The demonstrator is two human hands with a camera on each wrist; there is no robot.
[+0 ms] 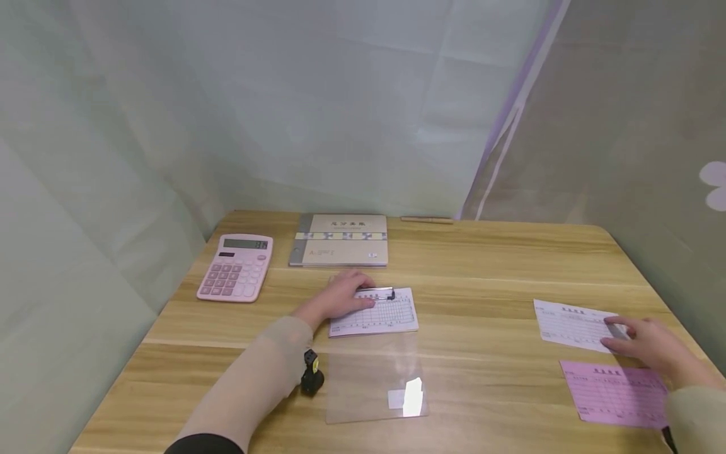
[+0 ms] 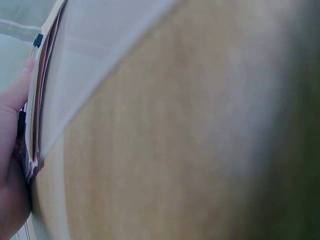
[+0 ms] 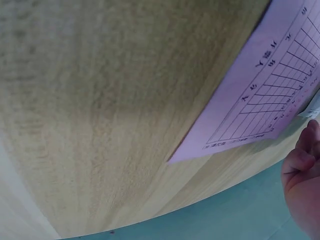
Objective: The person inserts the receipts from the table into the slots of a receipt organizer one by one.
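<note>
Near the middle of the table my left hand [image 1: 347,295] rests at the metal clip [image 1: 381,293] of a clear clipboard [image 1: 368,394]. Its thumb lies along a stack of printed slips [image 1: 391,315] under that clip. In the left wrist view, the stack [image 2: 39,100] shows edge-on beside the hand [image 2: 11,145]. On the right side my right hand [image 1: 652,343] touches the right end of a white printed slip [image 1: 573,325], thumb and forefinger apart. A pink slip [image 1: 615,394] lies just nearer; the right wrist view shows this pink slip [image 3: 250,95] beside the hand [image 3: 305,180].
A pink calculator [image 1: 235,268] sits at the back left. Beside it lies a banded ledger book [image 1: 346,239], and a pen [image 1: 426,220] is at the table's back edge. Pale curtains [image 1: 340,113] hang behind the wooden table [image 1: 482,284].
</note>
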